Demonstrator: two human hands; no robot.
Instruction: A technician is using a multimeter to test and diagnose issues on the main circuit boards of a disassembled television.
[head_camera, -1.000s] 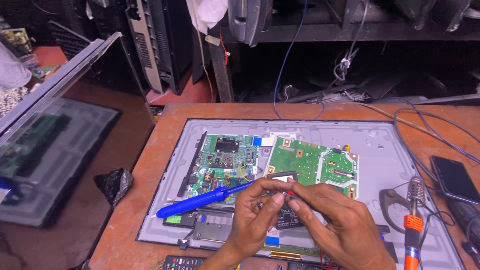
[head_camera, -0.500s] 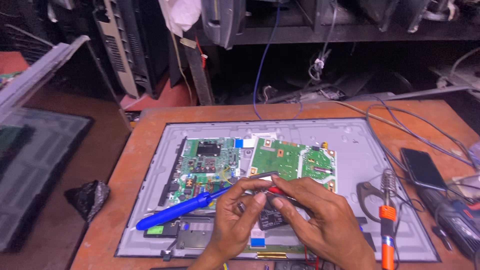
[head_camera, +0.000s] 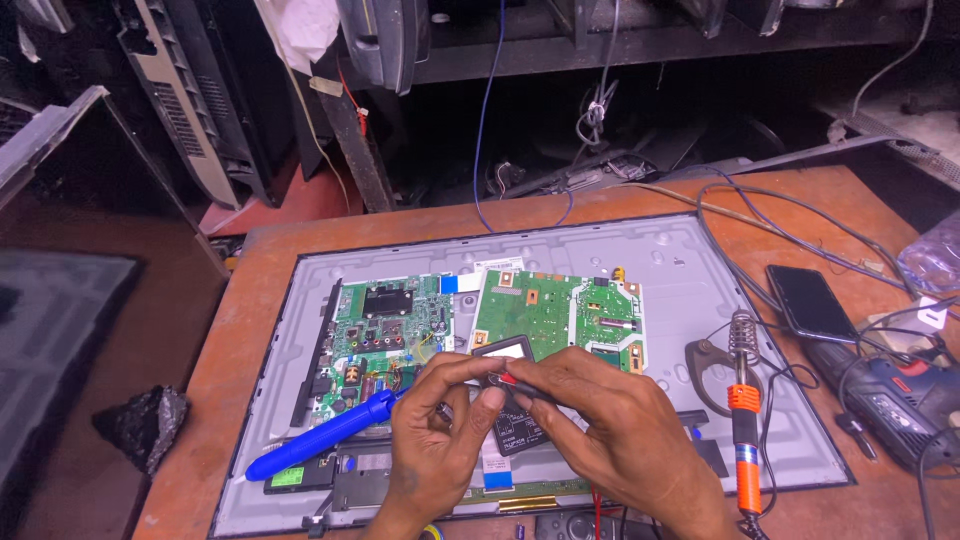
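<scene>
Over the opened grey television back panel (head_camera: 680, 260), both hands worked 1 small black part (head_camera: 505, 352).
Left hand (head_camera: 435, 440) pinched it beside the blue-handled screwdriver (head_camera: 320, 440); right hand (head_camera: 615, 430) pinched a thin red-tipped probe (head_camera: 522, 385), likely needing steady placement.

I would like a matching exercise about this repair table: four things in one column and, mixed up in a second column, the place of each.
Things:
1. blue-handled tool
2. soldering iron
3. phone
4. black crumpled bag

Places:
A. on the floor, left of the table
B. on its stand, right of the hands
C. flat on the table, beyond the panel's right edge
D. in the left hand

Pairs: 1-D, 2-B, 3-C, 4-A
</scene>
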